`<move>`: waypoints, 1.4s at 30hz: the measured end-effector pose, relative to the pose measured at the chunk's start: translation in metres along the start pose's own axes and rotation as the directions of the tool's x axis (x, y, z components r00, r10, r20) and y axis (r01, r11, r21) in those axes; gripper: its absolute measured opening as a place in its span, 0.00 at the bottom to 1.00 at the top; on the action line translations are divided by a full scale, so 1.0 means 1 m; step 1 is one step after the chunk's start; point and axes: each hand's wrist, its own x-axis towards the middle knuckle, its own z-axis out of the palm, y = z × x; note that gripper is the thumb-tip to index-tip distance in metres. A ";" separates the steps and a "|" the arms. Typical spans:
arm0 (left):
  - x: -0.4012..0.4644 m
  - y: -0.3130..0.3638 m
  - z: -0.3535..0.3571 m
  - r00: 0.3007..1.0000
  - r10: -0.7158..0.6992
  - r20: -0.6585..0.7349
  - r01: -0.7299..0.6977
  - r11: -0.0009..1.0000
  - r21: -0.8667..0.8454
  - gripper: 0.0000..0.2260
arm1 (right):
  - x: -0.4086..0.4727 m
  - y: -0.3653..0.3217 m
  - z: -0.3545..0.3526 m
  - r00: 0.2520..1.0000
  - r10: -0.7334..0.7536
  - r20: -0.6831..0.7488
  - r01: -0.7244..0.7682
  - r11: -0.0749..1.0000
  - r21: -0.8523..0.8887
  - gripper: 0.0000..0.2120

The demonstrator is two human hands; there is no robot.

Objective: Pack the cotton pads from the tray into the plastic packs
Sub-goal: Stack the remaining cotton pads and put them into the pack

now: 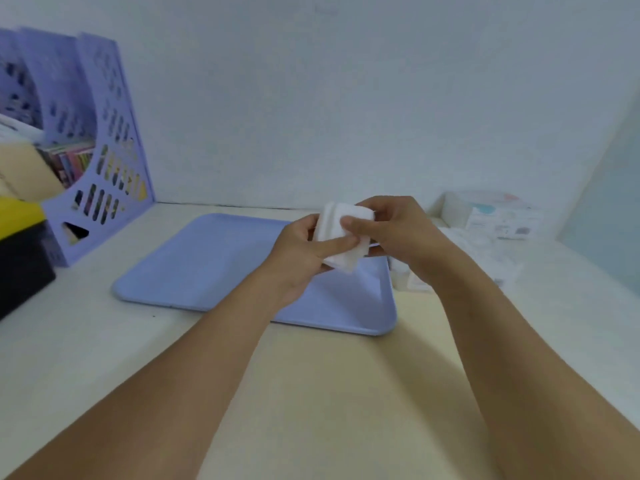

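Note:
A stack of white cotton pads (pixel 341 237) is held above the right part of the light blue tray (pixel 207 268). My left hand (pixel 304 252) grips the stack from the left, thumb across its front. My right hand (pixel 391 230) holds it from the right, thumb pressed on the top pad. Plastic packs (pixel 485 251) with printed labels lie on the table to the right of the tray. The visible tray surface is bare; my hands and forearms hide part of it.
A purple file rack (pixel 104 161) with books stands at the back left. A yellow and black box (pixel 20 244) sits at the left edge. A white box of packs (pixel 498 216) stands at the back right by the wall.

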 end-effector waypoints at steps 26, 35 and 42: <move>0.000 -0.004 0.004 0.977 -0.199 0.083 0.215 0.933 -0.288 0.18 | 0.015 0.026 -0.010 0.990 -0.128 -0.056 0.125 0.991 -0.045 0.05; 0.001 -0.004 0.004 0.970 -0.229 0.082 0.243 0.897 -0.369 0.17 | 0.010 0.022 -0.014 0.999 -0.032 0.029 0.029 0.993 0.115 0.12; 0.002 -0.008 0.005 0.971 -0.230 -0.062 0.206 0.941 -0.269 0.15 | 0.013 0.024 -0.014 0.994 -0.104 -0.043 0.103 0.994 -0.033 0.13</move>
